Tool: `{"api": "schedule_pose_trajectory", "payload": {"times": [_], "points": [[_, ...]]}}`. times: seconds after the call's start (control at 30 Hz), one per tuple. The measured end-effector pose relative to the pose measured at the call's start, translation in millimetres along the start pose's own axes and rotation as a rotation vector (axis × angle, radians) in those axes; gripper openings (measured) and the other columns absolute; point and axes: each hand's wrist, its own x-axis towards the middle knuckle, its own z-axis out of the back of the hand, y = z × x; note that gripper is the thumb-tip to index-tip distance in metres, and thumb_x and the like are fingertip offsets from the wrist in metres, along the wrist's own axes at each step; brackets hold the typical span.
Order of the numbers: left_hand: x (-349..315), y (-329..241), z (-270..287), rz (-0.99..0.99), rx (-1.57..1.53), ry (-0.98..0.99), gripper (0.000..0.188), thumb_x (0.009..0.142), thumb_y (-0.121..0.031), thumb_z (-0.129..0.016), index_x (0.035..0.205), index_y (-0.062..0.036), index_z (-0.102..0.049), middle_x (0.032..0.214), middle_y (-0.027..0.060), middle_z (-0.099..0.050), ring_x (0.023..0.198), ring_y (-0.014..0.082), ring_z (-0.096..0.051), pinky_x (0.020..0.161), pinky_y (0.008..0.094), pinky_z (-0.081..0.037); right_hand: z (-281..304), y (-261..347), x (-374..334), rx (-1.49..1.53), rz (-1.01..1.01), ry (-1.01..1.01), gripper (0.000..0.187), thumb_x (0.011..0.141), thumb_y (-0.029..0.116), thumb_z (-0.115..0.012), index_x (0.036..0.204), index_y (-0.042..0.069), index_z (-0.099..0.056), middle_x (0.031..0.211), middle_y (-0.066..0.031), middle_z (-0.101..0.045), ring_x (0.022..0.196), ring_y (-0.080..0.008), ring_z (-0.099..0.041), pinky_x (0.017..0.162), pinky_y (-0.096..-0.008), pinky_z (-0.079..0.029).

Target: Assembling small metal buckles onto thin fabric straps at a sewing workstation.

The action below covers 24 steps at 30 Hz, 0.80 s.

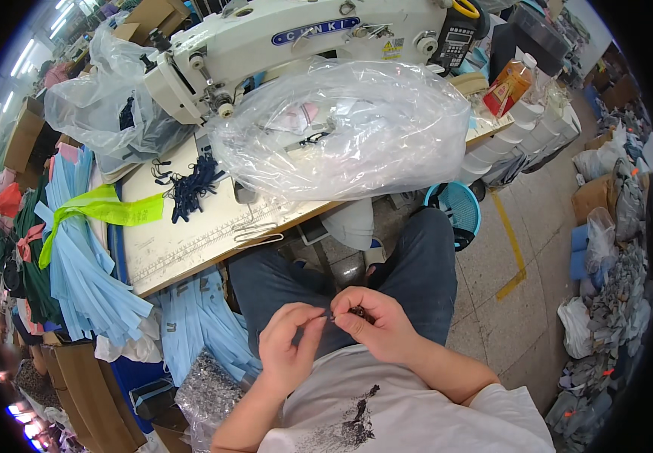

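Dark little piece (358, 311) pinched in the right hand (379, 328), left hand (287, 349) pinching its end; clear bag (356, 136) on the table (168, 241), orange carton (509, 87) beside it.

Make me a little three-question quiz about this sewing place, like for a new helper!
1. True or false: both hands are above the person's lap.
2. What ties the light blue fabric bundle? A) yellow strip B) red rope C) wire
3. What covers the table in front of the sewing machine?

Key: 1. True: left hand and right hand pinch a small dark piece. 2. A, the yellow strip. 3. A clear plastic bag.
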Motion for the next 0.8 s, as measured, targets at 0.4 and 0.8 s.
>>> {"api": "schedule_pose_trajectory", "payload": {"times": [0.4,0.8], "points": [[-2,3,-2,-0.014,-0.047,-0.037,0.015,0.076,0.005,-0.071,0.089,0.0007,-0.064,0.085,0.0108,-0.067,0.068,0.0162,-0.064,0.062,0.0241,-0.049,6,3,2,0.219,-0.092,0.056,0.011,0.097,0.015,-0.056,0.099,0.005,-0.055,0.083,0.0058,-0.049,0.065,0.0004,-0.038,0.054,-0.0158,-0.031],[1,2,-3,-0.125,0.085,-0.043,0.017,0.078,0.007,-0.067,0.093,0.0002,-0.062,0.087,0.0117,-0.067,0.071,0.0193,-0.065,0.063,0.0257,-0.051,6,-6,7,-0.084,0.042,0.029,0.017,0.088,0.007,-0.068,0.104,0.002,-0.065,0.087,0.0001,-0.058,0.074,-0.0042,-0.053,0.063,-0.0190,-0.042]]}}
